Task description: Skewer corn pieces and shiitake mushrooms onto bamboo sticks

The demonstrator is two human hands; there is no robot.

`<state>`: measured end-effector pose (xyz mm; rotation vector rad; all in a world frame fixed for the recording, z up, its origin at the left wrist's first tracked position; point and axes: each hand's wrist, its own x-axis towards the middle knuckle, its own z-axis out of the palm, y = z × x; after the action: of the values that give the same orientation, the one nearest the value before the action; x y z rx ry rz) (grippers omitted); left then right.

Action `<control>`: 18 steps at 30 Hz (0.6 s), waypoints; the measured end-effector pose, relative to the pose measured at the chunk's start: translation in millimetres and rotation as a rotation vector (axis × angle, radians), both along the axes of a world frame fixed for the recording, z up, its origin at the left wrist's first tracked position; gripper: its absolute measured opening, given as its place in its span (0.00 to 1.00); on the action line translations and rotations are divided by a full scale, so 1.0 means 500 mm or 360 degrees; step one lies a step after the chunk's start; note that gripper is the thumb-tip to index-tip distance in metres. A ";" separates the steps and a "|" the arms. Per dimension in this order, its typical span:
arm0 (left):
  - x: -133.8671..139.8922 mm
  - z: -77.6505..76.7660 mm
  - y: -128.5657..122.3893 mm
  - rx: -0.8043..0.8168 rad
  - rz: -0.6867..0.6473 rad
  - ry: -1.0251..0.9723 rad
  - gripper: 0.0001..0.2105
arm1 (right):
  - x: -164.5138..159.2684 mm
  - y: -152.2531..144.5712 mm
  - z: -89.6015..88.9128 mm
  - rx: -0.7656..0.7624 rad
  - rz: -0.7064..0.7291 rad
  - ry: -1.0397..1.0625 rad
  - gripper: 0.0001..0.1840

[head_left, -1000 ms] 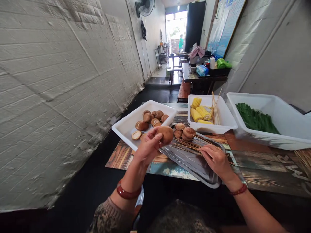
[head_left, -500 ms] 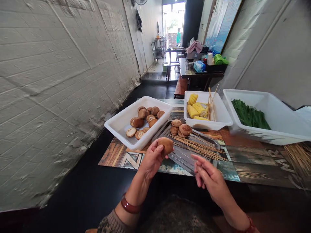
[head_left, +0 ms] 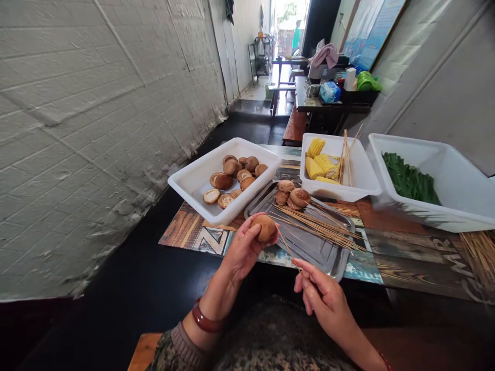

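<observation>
My left hand [head_left: 244, 246] is closed on a brown mushroom [head_left: 265, 228], thumb on its cap. Between the fingers of my right hand [head_left: 317, 289] is a thin bamboo skewer [head_left: 285, 243], its far end at the mushroom's right edge; whether it has gone in, I cannot tell. Just beyond lies a metal tray [head_left: 266, 202] with a pile of loose bamboo skewers [head_left: 320, 226] and several mushrooms [head_left: 299, 197] at its far left, some with skewers in them. More mushrooms [head_left: 231, 167] lie in a white tub [head_left: 185, 191] to the left.
A second white tub [head_left: 359, 193] holds corn pieces [head_left: 325, 166] and upright skewers. Green leaves [head_left: 410, 180] fill part of a larger tub [head_left: 464, 162] at right, with more skewers [head_left: 479, 252] by it. A textured wall [head_left: 96, 129] runs along the left; another table [head_left: 305, 100] stands behind.
My right hand has moved left and down, bringing the skewer to the edge of the mushroom. My left hand still holds the mushroom. The view has tilted slightly.
</observation>
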<state>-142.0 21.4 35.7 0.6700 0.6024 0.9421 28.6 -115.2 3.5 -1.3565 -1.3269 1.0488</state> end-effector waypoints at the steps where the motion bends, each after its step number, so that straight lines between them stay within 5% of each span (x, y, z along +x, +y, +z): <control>1: -0.001 0.000 0.000 -0.0004 -0.0001 -0.0002 0.21 | -0.002 -0.004 0.001 0.0008 0.0015 -0.0014 0.21; 18: -0.009 0.005 0.004 0.0005 0.0093 0.0022 0.21 | -0.016 -0.015 0.011 0.0047 0.0139 -0.0223 0.24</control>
<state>-146.3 23.3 38.1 0.6655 0.6356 0.9934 20.6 -122.5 9.0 -1.3815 -1.5111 1.0031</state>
